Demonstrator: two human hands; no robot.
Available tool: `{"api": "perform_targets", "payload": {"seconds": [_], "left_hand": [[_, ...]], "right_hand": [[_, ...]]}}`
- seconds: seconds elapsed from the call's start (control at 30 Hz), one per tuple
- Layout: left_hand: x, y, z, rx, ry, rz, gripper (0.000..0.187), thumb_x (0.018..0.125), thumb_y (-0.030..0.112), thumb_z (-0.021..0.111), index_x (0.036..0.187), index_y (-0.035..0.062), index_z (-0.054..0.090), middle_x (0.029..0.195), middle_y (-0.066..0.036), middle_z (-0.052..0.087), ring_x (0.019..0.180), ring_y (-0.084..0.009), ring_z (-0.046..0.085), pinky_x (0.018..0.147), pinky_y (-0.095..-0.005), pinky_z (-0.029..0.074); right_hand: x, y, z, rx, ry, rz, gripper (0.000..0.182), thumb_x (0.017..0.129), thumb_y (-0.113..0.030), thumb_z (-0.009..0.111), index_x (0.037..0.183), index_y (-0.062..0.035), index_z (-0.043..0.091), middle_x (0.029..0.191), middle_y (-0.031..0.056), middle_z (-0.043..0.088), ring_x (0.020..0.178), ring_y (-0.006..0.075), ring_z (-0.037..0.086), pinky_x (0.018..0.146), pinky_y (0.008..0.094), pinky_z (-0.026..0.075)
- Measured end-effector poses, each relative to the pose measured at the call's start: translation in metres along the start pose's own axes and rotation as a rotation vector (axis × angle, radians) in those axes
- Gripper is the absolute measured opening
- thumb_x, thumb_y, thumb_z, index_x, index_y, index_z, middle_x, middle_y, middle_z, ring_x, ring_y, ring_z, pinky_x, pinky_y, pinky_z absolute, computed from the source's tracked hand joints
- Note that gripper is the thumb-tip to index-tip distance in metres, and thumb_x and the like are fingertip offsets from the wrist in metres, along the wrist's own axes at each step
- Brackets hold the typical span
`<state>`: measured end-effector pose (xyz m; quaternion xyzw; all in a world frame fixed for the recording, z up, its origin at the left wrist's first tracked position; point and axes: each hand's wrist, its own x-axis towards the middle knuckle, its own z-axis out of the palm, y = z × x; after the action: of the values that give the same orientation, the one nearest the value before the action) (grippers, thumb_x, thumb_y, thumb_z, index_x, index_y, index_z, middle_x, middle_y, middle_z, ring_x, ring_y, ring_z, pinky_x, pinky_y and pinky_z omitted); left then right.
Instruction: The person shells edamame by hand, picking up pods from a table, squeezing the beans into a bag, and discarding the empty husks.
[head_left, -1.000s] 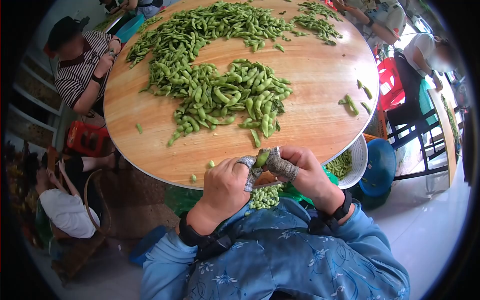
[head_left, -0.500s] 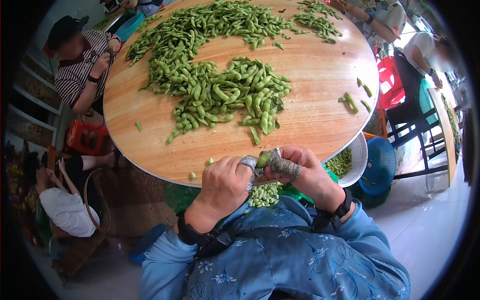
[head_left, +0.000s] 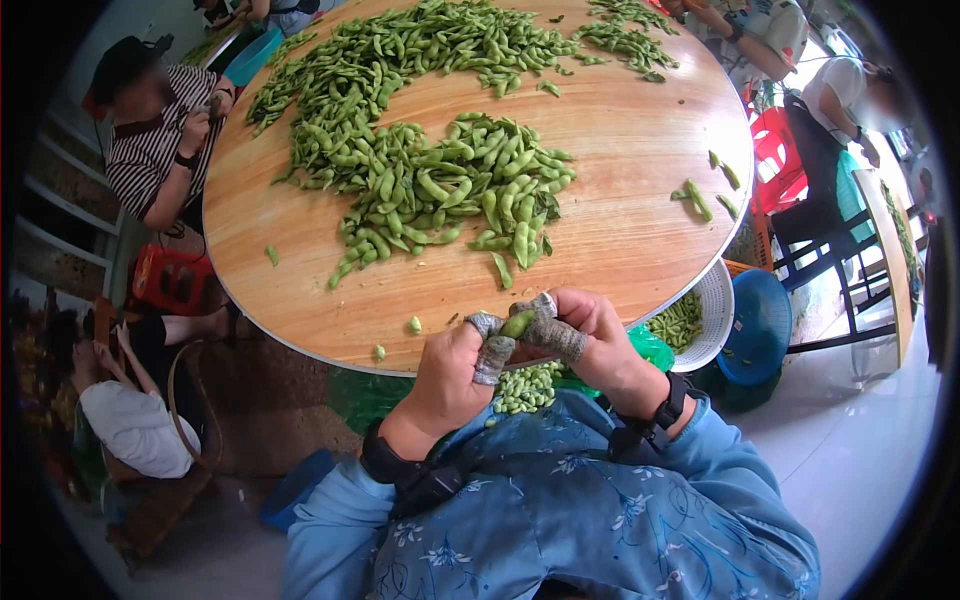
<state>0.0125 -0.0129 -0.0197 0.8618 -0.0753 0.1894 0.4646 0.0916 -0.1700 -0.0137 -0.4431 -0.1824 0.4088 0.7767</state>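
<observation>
A green soybean pod is pinched between my two hands just over the near edge of the round wooden table. My left hand grips the pod's left end, and my right hand holds it from the right. Grey wrappings cover the thumbs and some fingertips on both hands. Below them, shelled green beans lie in a heap by a green plastic bag. A large pile of pods spreads over the table beyond my hands.
To the right stand a white basket holding pods and a blue basin. A few loose pods lie near the table's right edge. People sit around, one in a striped shirt at the left. A red stool stands there too.
Both hands have come slightly lower. My left hand has turned so its wrapped thumb and finger show more, and the pod between the hands is more exposed.
</observation>
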Motion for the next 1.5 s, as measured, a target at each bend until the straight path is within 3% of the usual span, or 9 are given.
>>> {"api": "perform_targets", "payload": {"seconds": [0.07,0.13,0.23,0.33,0.6,0.83,0.97,1.07,1.5], "left_hand": [[-0.004,-0.001,0.002,-0.210,0.006,-0.157,0.011,0.081,0.010,0.054,0.088,0.0020,0.054,0.067,-0.006,0.054,0.057,-0.0182,0.052,0.051,-0.0268,0.040],[-0.005,-0.004,0.002,-0.419,0.010,-0.310,0.011,0.086,0.014,0.051,0.088,0.0031,0.053,0.067,-0.001,0.053,0.057,-0.0126,0.050,0.051,-0.0232,0.039],[-0.003,-0.001,-0.002,-1.217,-0.121,-0.627,0.017,0.090,0.020,0.047,0.090,0.0041,0.052,0.070,0.003,0.050,0.060,-0.0062,0.046,0.054,-0.0190,0.038],[0.006,0.014,0.003,-0.952,-0.049,-0.612,0.012,0.088,0.015,0.051,0.091,0.0034,0.052,0.073,0.000,0.052,0.065,-0.0060,0.048,0.057,-0.0200,0.041],[0.017,0.008,-0.012,-0.152,-0.210,-0.234,0.014,0.076,0.003,0.056,0.089,-0.0024,0.054,0.066,-0.017,0.057,0.060,-0.0240,0.060,0.056,-0.0306,0.045],[0.021,0.014,-0.007,0.240,-0.195,-0.072,0.016,0.073,0.001,0.058,0.087,-0.0021,0.055,0.069,-0.014,0.057,0.056,-0.0198,0.055,0.054,-0.0277,0.043],[0.015,0.011,-0.010,0.014,-0.022,-0.211,0.022,0.073,-0.001,0.054,0.095,-0.0018,0.053,0.070,-0.013,0.057,0.061,-0.0228,0.057,0.057,-0.0302,0.044],[0.015,0.022,-0.012,-0.064,-0.102,-0.308,0.026,0.072,-0.002,0.052,0.097,-0.0016,0.051,0.070,-0.014,0.057,0.066,-0.0302,0.057,0.058,-0.0358,0.044],[0.006,0.010,-0.004,0.258,-0.194,0.013,0.009,0.071,0.006,0.057,0.074,0.0012,0.050,0.069,-0.016,0.054,0.063,-0.0291,0.056,0.054,-0.0394,0.042]], "right_hand": [[0.001,0.002,-0.004,-0.016,-0.005,-0.061,0.018,0.085,-0.013,0.055,0.094,0.0030,0.056,0.087,0.0077,0.062,0.079,0.0150,0.060,0.069,0.0283,0.050],[0.005,0.001,-0.014,-0.645,-0.123,-0.366,0.018,0.082,-0.013,0.060,0.089,0.0029,0.056,0.082,0.0054,0.061,0.071,0.0121,0.058,0.062,0.0256,0.046],[0.007,-0.009,-0.010,-0.959,-0.097,-0.591,0.017,0.079,-0.011,0.063,0.085,0.0026,0.055,0.072,0.0049,0.057,0.064,0.0084,0.052,0.056,0.0244,0.042],[-0.001,-0.014,-0.004,-0.523,0.028,-0.088,0.014,0.081,-0.009,0.060,0.085,0.0034,0.057,0.077,0.0018,0.058,0.070,0.0065,0.053,0.059,0.0219,0.043],[-0.005,-0.027,0.001,-0.835,0.015,-0.183,0.009,0.074,-0.003,0.059,0.078,0.0025,0.054,0.062,0.0117,0.051,0.057,0.0145,0.048,0.053,0.0300,0.040],[-0.002,-0.018,0.006,-1.273,0.035,-0.456,0.012,0.068,0.000,0.061,0.072,0.0020,0.050,0.066,0.0183,0.051,0.059,0.0316,0.050,0.052,0.0334,0.040],[-0.009,-0.028,0.006,-1.048,0.179,-0.153,0.011,0.074,-0.004,0.061,0.077,0.0016,0.053,0.069,0.0118,0.056,0.062,0.0224,0.053,0.056,0.0291,0.041],[-0.006,-0.025,-0.009,-0.344,0.132,0.031,0.017,0.087,-0.016,0.055,0.088,0.0008,0.059,0.076,-0.0029,0.056,0.070,0.0052,0.049,0.063,0.0222,0.041],[-0.006,-0.014,0.000,-0.164,-0.042,0.105,0.022,0.087,-0.016,0.053,0.098,0.0031,0.054,0.090,0.0049,0.060,0.084,0.0115,0.057,0.077,0.0258,0.046]]}}
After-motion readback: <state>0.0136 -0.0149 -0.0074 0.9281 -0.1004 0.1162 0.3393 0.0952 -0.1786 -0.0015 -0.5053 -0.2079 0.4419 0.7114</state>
